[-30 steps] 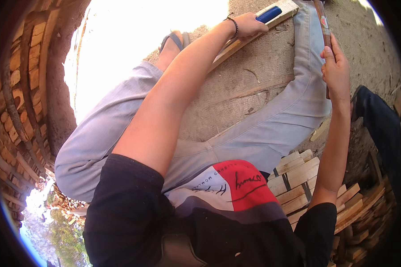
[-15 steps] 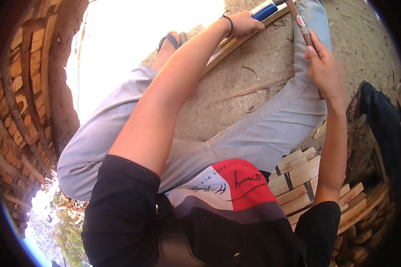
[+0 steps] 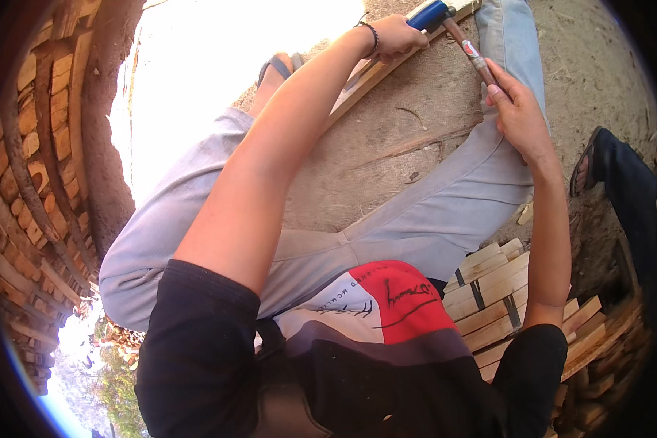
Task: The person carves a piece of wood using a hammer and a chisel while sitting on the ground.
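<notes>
My left hand, with a dark cord round its wrist, is closed around a blue tool at the top of the view. Its working end is hidden by my fingers. Under that hand a long pale wooden bar slants across the ground between my legs. My right hand grips a hammer by its brown wooden handle, thumb along the shaft. The hammer's dark head is up against the far end of the blue tool; I cannot tell whether they touch.
Strapped bundles of cut wooden slats lie beside my right hip. A person's leg in dark trousers, with a sandalled foot, is at the right. Stacked wood pieces rise at the left. My grey-trousered legs flank the bar.
The hammer has shifted left and a little down with my right hand. My left hand and the blue tool have moved slightly left; more of the bar's far end shows.
</notes>
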`<act>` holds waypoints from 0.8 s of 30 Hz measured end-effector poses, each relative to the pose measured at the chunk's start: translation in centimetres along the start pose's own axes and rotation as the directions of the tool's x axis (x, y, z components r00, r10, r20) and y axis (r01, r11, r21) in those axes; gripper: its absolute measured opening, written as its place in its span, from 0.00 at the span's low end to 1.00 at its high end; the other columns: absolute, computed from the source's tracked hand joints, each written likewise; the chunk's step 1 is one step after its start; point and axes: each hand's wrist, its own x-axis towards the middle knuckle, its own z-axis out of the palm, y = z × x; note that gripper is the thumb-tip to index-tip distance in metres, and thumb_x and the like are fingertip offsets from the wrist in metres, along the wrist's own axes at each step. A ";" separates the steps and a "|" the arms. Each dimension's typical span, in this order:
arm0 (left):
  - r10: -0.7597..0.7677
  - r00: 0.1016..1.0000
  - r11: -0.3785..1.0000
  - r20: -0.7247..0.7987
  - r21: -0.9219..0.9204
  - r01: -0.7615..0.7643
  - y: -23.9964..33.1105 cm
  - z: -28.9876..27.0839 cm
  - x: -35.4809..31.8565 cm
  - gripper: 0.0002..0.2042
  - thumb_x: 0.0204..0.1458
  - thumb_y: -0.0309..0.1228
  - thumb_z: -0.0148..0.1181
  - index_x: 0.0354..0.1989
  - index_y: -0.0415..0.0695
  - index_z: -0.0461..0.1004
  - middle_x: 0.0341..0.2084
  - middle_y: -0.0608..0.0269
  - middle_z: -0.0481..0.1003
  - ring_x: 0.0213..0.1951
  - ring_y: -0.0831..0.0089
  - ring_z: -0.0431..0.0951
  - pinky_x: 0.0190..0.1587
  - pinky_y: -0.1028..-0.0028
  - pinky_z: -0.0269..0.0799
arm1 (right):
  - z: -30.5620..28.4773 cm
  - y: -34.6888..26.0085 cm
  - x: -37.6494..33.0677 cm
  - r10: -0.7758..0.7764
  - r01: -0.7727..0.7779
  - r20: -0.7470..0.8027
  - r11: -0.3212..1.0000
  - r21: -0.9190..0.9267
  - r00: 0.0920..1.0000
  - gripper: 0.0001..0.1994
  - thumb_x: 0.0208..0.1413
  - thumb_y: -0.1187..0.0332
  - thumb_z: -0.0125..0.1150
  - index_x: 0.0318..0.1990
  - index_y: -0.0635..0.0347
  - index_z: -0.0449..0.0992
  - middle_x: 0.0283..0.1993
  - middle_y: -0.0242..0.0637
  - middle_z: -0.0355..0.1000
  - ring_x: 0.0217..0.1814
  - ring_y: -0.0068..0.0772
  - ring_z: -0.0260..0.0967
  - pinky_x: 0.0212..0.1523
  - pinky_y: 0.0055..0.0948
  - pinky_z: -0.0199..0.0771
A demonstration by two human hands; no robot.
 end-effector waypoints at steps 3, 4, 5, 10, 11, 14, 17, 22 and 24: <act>0.133 0.991 0.971 0.016 0.199 -0.134 -2.9 -0.8 2.1 0.14 0.48 0.36 0.58 0.15 0.47 0.64 0.10 0.71 0.58 0.11 0.79 0.56 0.14 0.75 0.49 | -0.4 -0.9 0.9 0.047 -0.031 -0.141 0.993 0.111 0.989 0.21 0.64 0.68 0.47 0.65 0.54 0.64 0.30 0.27 0.66 0.27 0.15 0.59 0.28 0.18 0.62; 0.118 0.993 0.970 0.023 0.210 -0.120 -3.1 -0.3 2.4 0.14 0.48 0.37 0.58 0.15 0.47 0.63 0.10 0.71 0.58 0.11 0.79 0.55 0.14 0.75 0.49 | -0.3 -0.6 0.6 -0.011 0.018 -0.117 0.998 0.060 0.993 0.21 0.64 0.68 0.47 0.65 0.54 0.64 0.29 0.26 0.65 0.25 0.14 0.57 0.26 0.17 0.61; 0.023 1.000 0.988 -0.008 0.152 -0.022 -0.8 0.1 0.6 0.15 0.48 0.37 0.58 0.15 0.47 0.63 0.10 0.71 0.57 0.11 0.79 0.54 0.14 0.75 0.49 | -0.6 -0.5 0.5 -0.074 0.076 -0.099 0.997 0.011 0.992 0.21 0.64 0.68 0.47 0.65 0.53 0.63 0.29 0.26 0.65 0.23 0.12 0.56 0.24 0.16 0.60; -0.052 0.999 0.994 0.012 0.100 0.051 0.9 -0.7 -1.0 0.13 0.50 0.39 0.56 0.18 0.49 0.63 0.11 0.73 0.59 0.14 0.81 0.59 0.16 0.78 0.54 | -2.1 -2.5 0.7 0.033 -0.027 -0.066 0.995 0.091 0.997 0.22 0.64 0.68 0.46 0.66 0.53 0.62 0.30 0.27 0.65 0.21 0.13 0.55 0.22 0.18 0.60; -0.061 0.996 0.996 0.067 0.076 0.056 0.3 -0.9 -0.3 0.14 0.50 0.38 0.56 0.18 0.49 0.62 0.11 0.74 0.59 0.13 0.82 0.58 0.16 0.78 0.53 | -1.1 -2.6 0.4 0.013 -0.010 -0.047 0.997 0.070 0.999 0.22 0.64 0.68 0.46 0.66 0.53 0.62 0.30 0.27 0.65 0.21 0.13 0.55 0.22 0.18 0.61; -0.041 0.999 0.995 -0.033 0.087 0.044 -0.1 -0.3 -0.6 0.14 0.51 0.38 0.56 0.17 0.49 0.62 0.11 0.75 0.57 0.13 0.82 0.57 0.16 0.78 0.52 | -1.1 -1.4 1.1 -0.036 0.045 -0.121 0.996 0.071 0.992 0.23 0.64 0.68 0.46 0.67 0.53 0.60 0.31 0.26 0.65 0.20 0.13 0.54 0.21 0.18 0.61; -0.054 0.997 0.993 0.055 0.108 0.048 0.0 -0.6 0.1 0.15 0.51 0.38 0.57 0.17 0.49 0.61 0.11 0.75 0.57 0.12 0.83 0.56 0.15 0.78 0.51 | -1.3 -1.2 1.1 0.041 -0.012 -0.174 0.986 0.164 0.984 0.23 0.65 0.68 0.47 0.67 0.54 0.59 0.31 0.25 0.63 0.19 0.10 0.54 0.18 0.14 0.58; -0.023 0.999 0.999 -0.040 0.038 0.024 -0.2 -0.9 -1.2 0.14 0.49 0.40 0.59 0.18 0.47 0.65 0.09 0.72 0.58 0.11 0.80 0.56 0.14 0.74 0.51 | -4.3 -1.8 1.9 0.075 -0.061 -0.053 0.969 0.239 0.996 0.22 0.65 0.69 0.47 0.66 0.58 0.61 0.32 0.24 0.63 0.21 0.08 0.55 0.16 0.11 0.55; 0.033 0.997 0.999 -0.074 0.006 -0.033 0.2 0.2 -1.8 0.16 0.50 0.42 0.61 0.18 0.47 0.65 0.09 0.72 0.59 0.10 0.81 0.56 0.14 0.75 0.52 | -5.4 -0.2 1.8 0.132 -0.060 -0.243 0.958 0.280 0.961 0.22 0.65 0.68 0.47 0.66 0.58 0.61 0.32 0.24 0.63 0.20 0.09 0.55 0.16 0.12 0.55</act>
